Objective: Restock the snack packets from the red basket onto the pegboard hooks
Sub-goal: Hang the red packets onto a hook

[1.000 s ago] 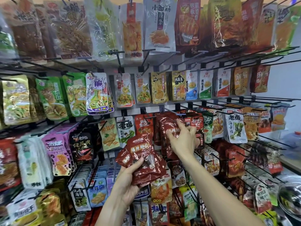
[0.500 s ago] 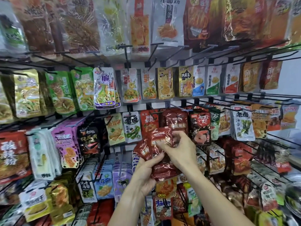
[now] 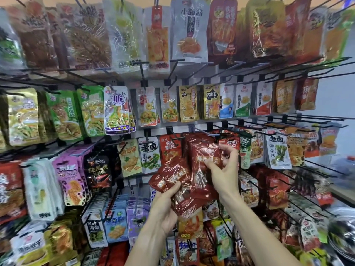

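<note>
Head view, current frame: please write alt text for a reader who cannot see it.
A person's left hand holds a fanned bunch of dark red snack packets while the right hand pinches one red packet up near a pegboard hook. Rows of colourful hanging snack packets fill the view around them.

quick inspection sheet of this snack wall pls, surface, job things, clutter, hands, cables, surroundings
surface: grey pegboard with black wire hooks, most loaded with hanging packets.
job's things: stack of dark red packets held fanned in front of the board; one red packet raised toward a hook in the third row, where matching red packets already hang. Red basket not in view.
clutter: nothing seen loose; rows are crowded and packets overlap.
hands: left hand grips the stack from below, thumb on top; right hand pinches the raised packet.
cables: nothing seen.
surroundings: metal bowl at the lower right edge; pale wall to the right.
</note>
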`<state>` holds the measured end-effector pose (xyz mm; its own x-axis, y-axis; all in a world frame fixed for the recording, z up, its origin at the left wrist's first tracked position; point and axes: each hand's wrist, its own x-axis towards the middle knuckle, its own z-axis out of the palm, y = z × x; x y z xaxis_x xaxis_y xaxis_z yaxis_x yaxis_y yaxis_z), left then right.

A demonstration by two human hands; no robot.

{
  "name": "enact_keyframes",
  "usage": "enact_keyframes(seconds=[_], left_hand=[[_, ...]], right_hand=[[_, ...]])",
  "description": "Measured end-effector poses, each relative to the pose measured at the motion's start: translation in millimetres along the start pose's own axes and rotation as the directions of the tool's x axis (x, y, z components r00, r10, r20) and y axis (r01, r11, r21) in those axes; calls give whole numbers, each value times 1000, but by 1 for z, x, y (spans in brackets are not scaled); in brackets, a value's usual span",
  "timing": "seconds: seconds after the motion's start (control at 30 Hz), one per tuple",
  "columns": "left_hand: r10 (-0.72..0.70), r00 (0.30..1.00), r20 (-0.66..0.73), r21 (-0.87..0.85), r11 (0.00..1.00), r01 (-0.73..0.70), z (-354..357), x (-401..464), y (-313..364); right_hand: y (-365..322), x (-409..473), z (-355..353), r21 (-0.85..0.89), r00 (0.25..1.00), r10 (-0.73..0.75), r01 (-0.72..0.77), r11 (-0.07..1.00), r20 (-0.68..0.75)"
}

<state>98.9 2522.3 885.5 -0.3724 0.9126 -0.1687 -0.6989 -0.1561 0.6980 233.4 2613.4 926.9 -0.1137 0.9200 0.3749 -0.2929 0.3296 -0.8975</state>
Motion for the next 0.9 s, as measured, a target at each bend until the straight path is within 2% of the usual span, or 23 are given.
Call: enact_keyframes(seconds=[0.07, 0.2, 0.4, 0.73, 0.9], left_hand=[[7, 1000, -20, 4, 1000, -6, -4, 2, 1], [15, 998, -53, 10, 1000, -14, -10, 2, 3], [30, 998, -51, -17, 999, -31, -13, -3, 7], [31, 999, -13, 0, 1000, -31, -24, -9, 20], [28, 1000, 2, 21, 999, -28, -23, -10, 21]], right_hand=[[-7, 11, -1, -125, 997, -76, 73, 990, -26], [-8, 22, 2, -320, 996, -94, 91, 943, 4], [-2, 30, -3, -348, 993, -107, 121, 930, 58], [11, 43, -7, -429, 996, -89, 81, 900, 1], [20, 59, 10, -568, 998, -43, 12, 823, -41]])
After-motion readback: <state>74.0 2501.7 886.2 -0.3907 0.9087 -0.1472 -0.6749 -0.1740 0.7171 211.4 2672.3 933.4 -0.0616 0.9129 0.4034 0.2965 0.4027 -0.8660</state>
